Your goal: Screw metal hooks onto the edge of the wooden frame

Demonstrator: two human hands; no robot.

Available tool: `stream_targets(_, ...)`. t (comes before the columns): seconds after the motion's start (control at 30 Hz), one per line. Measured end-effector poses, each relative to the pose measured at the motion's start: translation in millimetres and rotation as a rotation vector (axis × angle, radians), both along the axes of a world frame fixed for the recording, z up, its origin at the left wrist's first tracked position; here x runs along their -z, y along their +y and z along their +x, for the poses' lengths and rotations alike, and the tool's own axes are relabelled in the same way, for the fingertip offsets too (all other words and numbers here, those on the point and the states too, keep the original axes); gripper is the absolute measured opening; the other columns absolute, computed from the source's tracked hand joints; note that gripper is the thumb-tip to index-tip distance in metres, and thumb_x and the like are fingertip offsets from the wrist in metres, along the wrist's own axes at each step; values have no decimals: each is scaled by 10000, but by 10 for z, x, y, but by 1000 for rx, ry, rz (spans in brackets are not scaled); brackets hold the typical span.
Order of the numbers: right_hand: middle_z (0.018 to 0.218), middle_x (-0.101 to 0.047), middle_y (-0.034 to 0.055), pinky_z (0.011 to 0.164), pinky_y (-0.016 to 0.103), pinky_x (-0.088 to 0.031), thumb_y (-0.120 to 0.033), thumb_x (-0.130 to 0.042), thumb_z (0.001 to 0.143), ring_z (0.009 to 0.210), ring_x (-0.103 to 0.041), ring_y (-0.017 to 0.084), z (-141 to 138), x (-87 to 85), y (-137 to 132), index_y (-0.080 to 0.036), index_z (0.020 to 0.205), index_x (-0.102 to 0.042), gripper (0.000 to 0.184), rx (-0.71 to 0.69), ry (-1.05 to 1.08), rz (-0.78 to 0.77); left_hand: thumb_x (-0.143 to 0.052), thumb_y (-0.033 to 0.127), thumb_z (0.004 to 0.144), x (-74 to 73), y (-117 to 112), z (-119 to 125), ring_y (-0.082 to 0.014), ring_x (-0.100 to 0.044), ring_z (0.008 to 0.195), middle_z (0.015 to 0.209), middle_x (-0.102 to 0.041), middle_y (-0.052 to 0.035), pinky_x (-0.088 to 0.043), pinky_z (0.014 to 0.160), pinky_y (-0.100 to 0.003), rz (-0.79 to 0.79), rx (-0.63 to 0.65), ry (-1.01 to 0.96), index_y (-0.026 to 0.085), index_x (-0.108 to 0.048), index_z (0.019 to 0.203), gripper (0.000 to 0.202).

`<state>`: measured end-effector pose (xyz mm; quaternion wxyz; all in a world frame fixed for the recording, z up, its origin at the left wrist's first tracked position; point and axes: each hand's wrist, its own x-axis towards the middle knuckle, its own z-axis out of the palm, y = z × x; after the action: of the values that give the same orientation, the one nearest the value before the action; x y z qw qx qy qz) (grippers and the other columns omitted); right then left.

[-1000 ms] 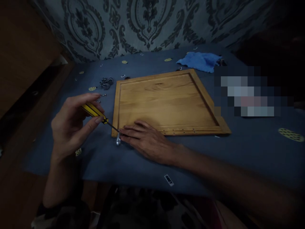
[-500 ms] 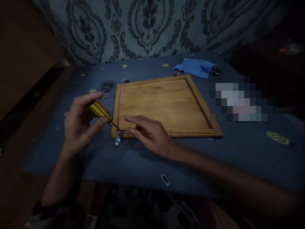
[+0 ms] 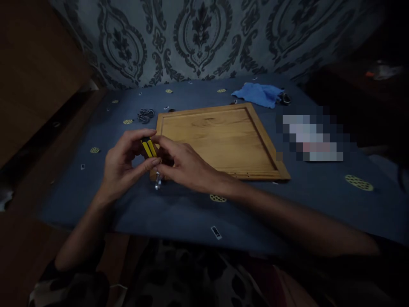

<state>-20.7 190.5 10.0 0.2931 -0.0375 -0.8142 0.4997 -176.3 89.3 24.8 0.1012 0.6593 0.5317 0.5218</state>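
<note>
A wooden board with a raised rim lies flat on a blue cloth-covered table. At its near left corner a small metal hook hangs over the edge. My left hand is closed round a yellow-and-black screwdriver, held nearly upright over that corner. My right hand has come up against it, fingers curled round the screwdriver's handle and shaft. The tip is hidden behind my fingers.
A pile of metal hooks lies left of the board's far corner. A blue rag sits at the back. Small yellow round pieces and tiny labels dot the cloth. A brown wooden panel stands at the left, patterned wallpaper behind.
My right hand lifted off the board's corner and moved left onto the screwdriver. My left hand swung the screwdriver from slanted to nearly upright.
</note>
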Motion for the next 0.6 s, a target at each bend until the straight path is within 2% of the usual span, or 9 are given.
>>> stream_targets(0.1,819,-604,-36,709,291,-514,-153,-563,909,754,-600,147,-54,-54,57,-219,1290,-500,392,1,4,57,-784,337,800,38,-27,-32,-157,-663,909,1095,-627,-21,-591,794,-285,43,-16,-99,352,-552,1314,564)
stream_targets(0.17,828,-601,-37,688,284,-515,-174,-553,925,729,-594,138,-76,-103,103,-219,1223,-515,304,12,21,38,-771,405,802,109,-79,-91,-188,-640,985,1124,-617,-36,-577,825,-322,14,9,-130,373,-500,1363,623)
stream_targets(0.3,835,-607,-34,659,271,-516,-212,-545,944,708,-589,127,-72,-173,170,-221,1081,-523,139,40,47,-28,-752,599,746,329,-260,-210,-284,-581,1145,1246,-596,-84,-513,955,-461,-249,13,94,329,-487,1388,745)
stream_targets(0.37,852,-609,-26,659,271,-508,-203,-553,935,723,-585,129,-60,-167,177,-219,1050,-519,121,56,58,-36,-750,600,747,412,-333,-227,-304,-571,1150,1246,-606,-93,-481,989,-507,-327,-9,172,304,-526,1362,719)
stream_targets(0.4,856,-607,-25,658,270,-500,-195,-557,930,732,-581,130,-55,-155,174,-218,1025,-518,105,59,58,-31,-760,576,751,429,-351,-226,-302,-580,1127,1222,-619,-92,-484,980,-505,-317,-12,174,294,-554,1338,684)
stream_targets(0.5,795,-566,-36,641,260,-454,-188,-578,918,726,-553,129,-49,-110,147,-216,915,-511,72,68,44,20,-732,502,811,363,-317,-196,-262,-611,1053,1148,-639,-73,-516,922,-439,-173,-18,96,288,-579,1316,569)
stream_targets(0.6,719,-518,-50,623,249,-387,-170,-604,901,691,-508,119,-48,-88,116,-199,833,-518,114,61,28,121,-655,484,881,154,-191,-125,-208,-613,1034,1142,-612,-52,-533,882,-358,-19,-54,3,295,-536,1364,532)
